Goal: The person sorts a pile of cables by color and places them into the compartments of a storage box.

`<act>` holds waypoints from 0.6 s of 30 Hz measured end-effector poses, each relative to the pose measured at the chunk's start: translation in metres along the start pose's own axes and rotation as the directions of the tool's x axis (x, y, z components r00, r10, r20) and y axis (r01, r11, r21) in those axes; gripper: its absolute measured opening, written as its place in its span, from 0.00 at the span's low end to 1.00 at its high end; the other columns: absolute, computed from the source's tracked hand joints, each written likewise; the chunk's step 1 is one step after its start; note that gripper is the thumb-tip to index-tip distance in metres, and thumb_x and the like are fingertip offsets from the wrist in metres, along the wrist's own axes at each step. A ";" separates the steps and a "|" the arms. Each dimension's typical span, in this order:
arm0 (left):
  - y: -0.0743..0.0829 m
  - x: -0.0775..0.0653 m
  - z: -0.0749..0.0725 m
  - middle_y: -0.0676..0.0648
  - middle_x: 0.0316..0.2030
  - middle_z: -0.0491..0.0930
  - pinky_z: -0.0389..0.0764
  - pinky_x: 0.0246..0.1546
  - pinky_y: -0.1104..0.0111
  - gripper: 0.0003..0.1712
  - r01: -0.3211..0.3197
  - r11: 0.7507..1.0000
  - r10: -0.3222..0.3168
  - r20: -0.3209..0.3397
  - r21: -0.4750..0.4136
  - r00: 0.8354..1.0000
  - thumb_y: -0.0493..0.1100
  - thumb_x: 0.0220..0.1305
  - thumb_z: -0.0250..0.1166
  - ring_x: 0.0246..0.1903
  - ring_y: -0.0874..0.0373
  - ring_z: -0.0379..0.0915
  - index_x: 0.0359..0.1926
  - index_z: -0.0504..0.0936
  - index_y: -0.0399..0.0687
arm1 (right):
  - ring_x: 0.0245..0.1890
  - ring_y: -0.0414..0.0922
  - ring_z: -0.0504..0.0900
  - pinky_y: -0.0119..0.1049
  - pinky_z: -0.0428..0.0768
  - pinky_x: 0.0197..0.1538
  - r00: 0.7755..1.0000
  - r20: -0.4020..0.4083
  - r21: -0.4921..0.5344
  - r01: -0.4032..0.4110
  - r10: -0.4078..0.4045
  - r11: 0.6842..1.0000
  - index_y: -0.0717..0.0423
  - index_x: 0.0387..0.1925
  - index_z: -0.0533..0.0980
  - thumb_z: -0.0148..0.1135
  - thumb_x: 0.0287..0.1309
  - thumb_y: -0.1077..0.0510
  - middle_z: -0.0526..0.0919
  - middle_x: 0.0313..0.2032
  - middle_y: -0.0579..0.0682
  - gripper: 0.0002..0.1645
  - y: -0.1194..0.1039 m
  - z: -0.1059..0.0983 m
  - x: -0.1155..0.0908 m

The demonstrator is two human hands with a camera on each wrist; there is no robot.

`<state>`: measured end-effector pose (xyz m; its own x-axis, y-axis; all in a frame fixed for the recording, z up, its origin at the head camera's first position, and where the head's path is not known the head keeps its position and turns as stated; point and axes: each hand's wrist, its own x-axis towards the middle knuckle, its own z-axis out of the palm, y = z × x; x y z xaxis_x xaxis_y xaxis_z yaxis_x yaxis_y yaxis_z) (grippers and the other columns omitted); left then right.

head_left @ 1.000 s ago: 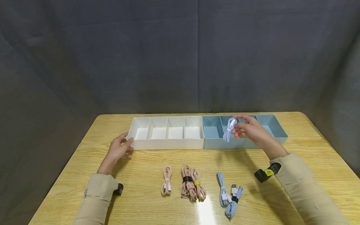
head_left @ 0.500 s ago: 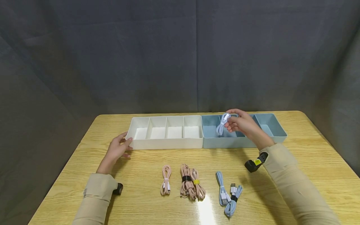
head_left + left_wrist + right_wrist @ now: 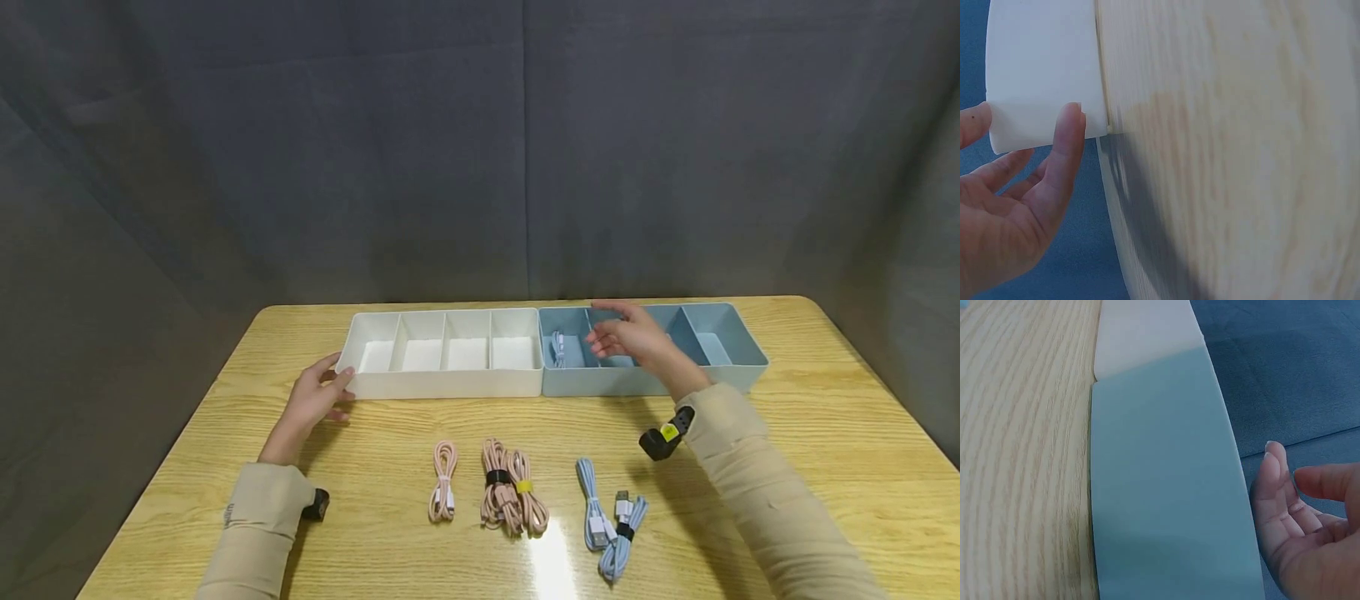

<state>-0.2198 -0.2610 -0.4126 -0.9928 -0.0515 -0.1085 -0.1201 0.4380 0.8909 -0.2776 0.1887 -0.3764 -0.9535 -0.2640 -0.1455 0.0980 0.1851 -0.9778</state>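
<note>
My left hand (image 3: 315,396) rests at the left front corner of the white divided box (image 3: 442,385); its fingers are fairly straight, with fingertips at the rim and front wall in the left wrist view. Over the blue divided box (image 3: 675,382), my right hand (image 3: 630,337) hovers with relaxed fingers and nothing between them. A coiled light-blue charging cable (image 3: 558,348) stands against the left wall of that box's leftmost compartment. In the right wrist view the same hand (image 3: 1310,531) shows beyond the box's front wall, which hides the compartments.
On the wooden table (image 3: 375,533) lie a pink cable with a white tie (image 3: 443,482), pink bundles with a black band (image 3: 498,492) and a yellow band (image 3: 528,496), and two light-blue cables (image 3: 592,504), (image 3: 622,542). Dark curtains (image 3: 480,167) surround the table.
The right hand moved left over the blue box and let go of the light-blue cable, which now sits in the leftmost compartment. The left hand has stayed at the white box's corner.
</note>
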 end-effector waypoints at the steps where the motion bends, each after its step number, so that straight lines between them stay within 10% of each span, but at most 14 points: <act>1: 0.000 0.000 0.000 0.28 0.50 0.66 0.84 0.27 0.60 0.32 0.002 1.000 -0.002 0.000 0.001 1.000 0.44 0.69 0.50 0.38 0.43 0.76 0.68 0.50 0.35 | 0.25 0.42 0.79 0.35 0.83 0.34 1.000 0.000 0.006 0.001 -0.001 1.000 0.65 0.66 0.52 0.44 0.64 0.67 0.79 0.29 0.54 0.30 0.001 0.000 -0.001; 18: 0.001 0.002 -0.001 0.29 0.50 0.66 0.84 0.27 0.59 0.32 -0.005 1.000 0.005 0.009 -0.006 1.000 0.44 0.69 0.50 0.39 0.41 0.75 0.68 0.50 0.35 | 0.25 0.40 0.78 0.34 0.82 0.33 0.995 0.078 0.109 0.046 -0.055 0.993 0.69 0.60 0.57 0.46 0.65 0.64 0.79 0.27 0.49 0.24 -0.003 0.004 -0.029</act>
<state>-0.2217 -0.2618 -0.4109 -0.9932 -0.0410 -0.1086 -0.1157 0.4333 0.8938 -0.2488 0.1916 -0.3694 -0.9324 -0.3464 -0.1028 0.0841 0.0686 -0.9941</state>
